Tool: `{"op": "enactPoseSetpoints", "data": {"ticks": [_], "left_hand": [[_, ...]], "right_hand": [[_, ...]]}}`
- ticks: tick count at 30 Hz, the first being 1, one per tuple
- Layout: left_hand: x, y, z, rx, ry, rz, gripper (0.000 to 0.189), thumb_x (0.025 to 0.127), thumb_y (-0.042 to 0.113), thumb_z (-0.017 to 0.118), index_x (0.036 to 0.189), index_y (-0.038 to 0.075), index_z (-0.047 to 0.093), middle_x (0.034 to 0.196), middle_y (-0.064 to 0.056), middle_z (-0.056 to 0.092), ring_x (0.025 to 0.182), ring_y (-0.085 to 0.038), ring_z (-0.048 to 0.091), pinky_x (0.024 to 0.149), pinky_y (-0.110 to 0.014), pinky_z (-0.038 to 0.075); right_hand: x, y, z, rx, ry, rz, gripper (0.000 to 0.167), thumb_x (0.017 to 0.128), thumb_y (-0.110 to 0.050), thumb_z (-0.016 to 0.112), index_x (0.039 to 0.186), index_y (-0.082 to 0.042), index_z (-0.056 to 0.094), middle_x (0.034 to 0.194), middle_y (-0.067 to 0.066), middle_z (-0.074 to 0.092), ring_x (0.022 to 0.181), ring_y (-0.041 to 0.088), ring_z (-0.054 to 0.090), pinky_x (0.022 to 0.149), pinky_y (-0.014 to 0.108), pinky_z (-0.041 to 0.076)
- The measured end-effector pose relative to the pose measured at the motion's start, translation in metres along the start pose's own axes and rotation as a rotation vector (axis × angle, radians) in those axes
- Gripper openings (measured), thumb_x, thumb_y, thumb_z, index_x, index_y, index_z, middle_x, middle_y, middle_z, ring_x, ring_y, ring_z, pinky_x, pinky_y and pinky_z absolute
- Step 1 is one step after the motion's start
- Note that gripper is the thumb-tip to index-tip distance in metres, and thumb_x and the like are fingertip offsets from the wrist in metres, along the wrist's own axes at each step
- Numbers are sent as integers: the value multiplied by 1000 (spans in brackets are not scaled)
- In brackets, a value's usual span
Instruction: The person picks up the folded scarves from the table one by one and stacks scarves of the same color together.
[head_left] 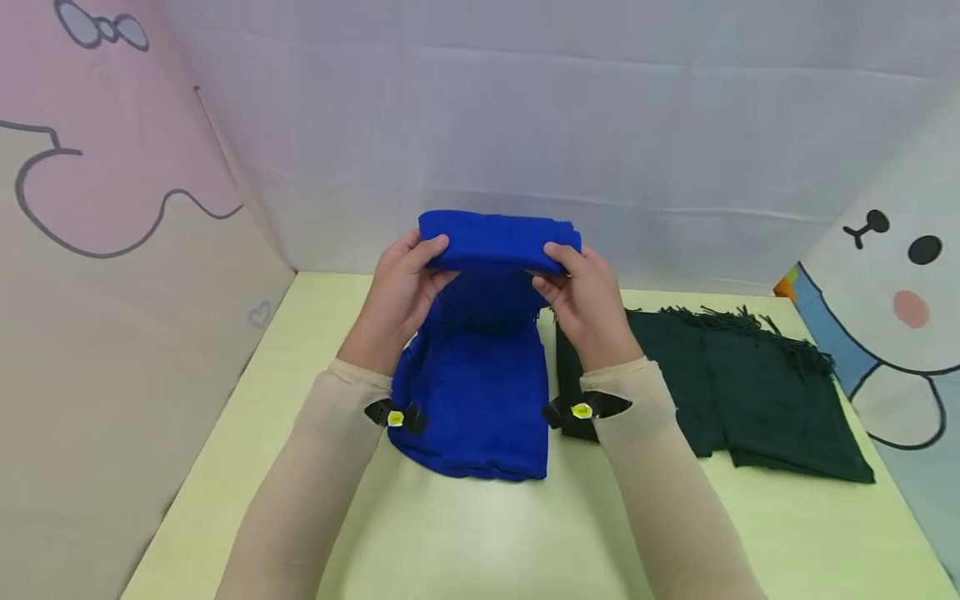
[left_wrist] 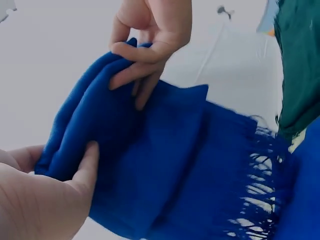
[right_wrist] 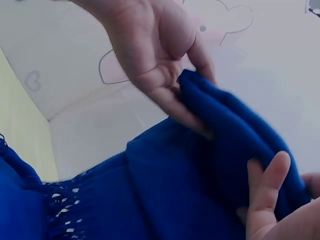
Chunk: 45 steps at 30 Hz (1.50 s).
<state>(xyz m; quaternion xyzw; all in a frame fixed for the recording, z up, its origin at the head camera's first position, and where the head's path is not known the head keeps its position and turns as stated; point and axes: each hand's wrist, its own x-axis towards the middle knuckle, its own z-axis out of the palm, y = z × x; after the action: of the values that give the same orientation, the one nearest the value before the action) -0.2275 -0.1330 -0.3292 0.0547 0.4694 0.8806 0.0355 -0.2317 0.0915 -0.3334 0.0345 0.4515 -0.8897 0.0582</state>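
A blue fringed scarf (head_left: 495, 237) is lifted at its far end, where the cloth is folded into a thick band. My left hand (head_left: 408, 279) grips the left end of that band, thumb on the near face and fingers behind. At the right end my right hand (head_left: 588, 304) holds it the same way. Below, the rest of the scarf hangs down and lies folded on the table between my forearms. In the left wrist view, fringe (left_wrist: 260, 170) shows along an edge of the hanging cloth; both hands pinch the folded layers there.
To the right a dark green fringed scarf (head_left: 780, 400) lies spread and folded on the pale yellow table (head_left: 480, 542). White sheeting (head_left: 525, 133) rises behind the table, and cartoon-printed panels (head_left: 112, 333) stand at both sides.
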Motion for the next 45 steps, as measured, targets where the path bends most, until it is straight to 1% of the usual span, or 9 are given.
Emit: {"op": "enactPoseSetpoints", "data": {"ticks": [3, 6, 11, 17, 21, 29, 37, 42, 45], "left_hand": [[16, 2, -1, 52, 1, -60, 48, 104, 11, 51, 150, 1, 37, 141, -17, 50, 128, -28, 55, 105, -39, 47], [25, 6, -1, 73, 1, -57, 49, 104, 11, 51, 151, 2, 37, 143, -19, 49, 130, -31, 53, 106, -40, 45], [21, 4, -11, 118, 24, -26, 47, 103, 6, 51, 149, -1, 39, 144, -19, 48, 127, -31, 54, 104, -40, 47], [-20, -37, -51, 173, 106, -163, 49, 105, 5, 46, 151, -5, 33, 149, -21, 43, 132, -28, 52, 101, -34, 49], [-51, -57, -66, 159, 107, -237, 50, 106, 7, 46, 152, -4, 31, 152, -19, 41, 135, -28, 47, 102, -34, 48], [-88, -69, -74, 250, 59, -241, 53, 105, 13, 50, 152, -3, 32, 151, -18, 42, 130, -25, 53, 100, -32, 49], [-123, -84, -85, 488, 25, -328, 54, 105, 16, 52, 152, -1, 32, 153, -17, 41, 135, -28, 47, 101, -35, 49], [-140, -89, -86, 562, 54, -287, 65, 102, 9, 55, 158, 19, 23, 143, -21, 51, 129, -33, 53, 97, -41, 53], [-146, -90, -83, 640, 57, -253, 53, 101, 7, 56, 150, 21, 41, 131, -16, 57, 117, -29, 58, 93, -39, 55]], "right_hand": [[13, -3, -1, -52, 19, -5, 32, 99, -15, 64, 127, -3, 55, 110, 13, 61, 83, 22, 66, 68, 26, 56], [21, -2, -2, -126, -16, -71, 35, 99, -12, 62, 132, -4, 57, 120, 14, 61, 95, 24, 67, 73, 28, 59], [16, 19, -10, -196, -95, -104, 40, 100, -11, 60, 139, -8, 56, 134, 14, 55, 107, 24, 64, 80, 31, 59], [-11, 69, -34, -239, -45, 118, 38, 101, -9, 59, 139, -6, 56, 133, 12, 56, 112, 21, 64, 87, 35, 58], [-32, 86, -48, -235, 0, 199, 38, 101, -10, 58, 139, -3, 54, 133, 14, 56, 112, 22, 64, 86, 34, 58], [-65, 100, -59, -231, 14, 208, 36, 100, -11, 60, 134, 2, 54, 124, 13, 60, 103, 18, 67, 83, 36, 59], [-96, 127, -79, -259, -8, 270, 46, 99, -8, 60, 142, 3, 48, 143, 19, 52, 118, 26, 62, 86, 41, 58], [-110, 136, -90, -297, -4, 225, 71, 98, -4, 61, 157, -19, 25, 145, 21, 49, 118, 33, 62, 83, 43, 59], [-117, 137, -93, -369, -28, 190, 77, 99, -2, 59, 158, -32, 20, 140, 23, 51, 103, 33, 68, 79, 42, 60]]}}
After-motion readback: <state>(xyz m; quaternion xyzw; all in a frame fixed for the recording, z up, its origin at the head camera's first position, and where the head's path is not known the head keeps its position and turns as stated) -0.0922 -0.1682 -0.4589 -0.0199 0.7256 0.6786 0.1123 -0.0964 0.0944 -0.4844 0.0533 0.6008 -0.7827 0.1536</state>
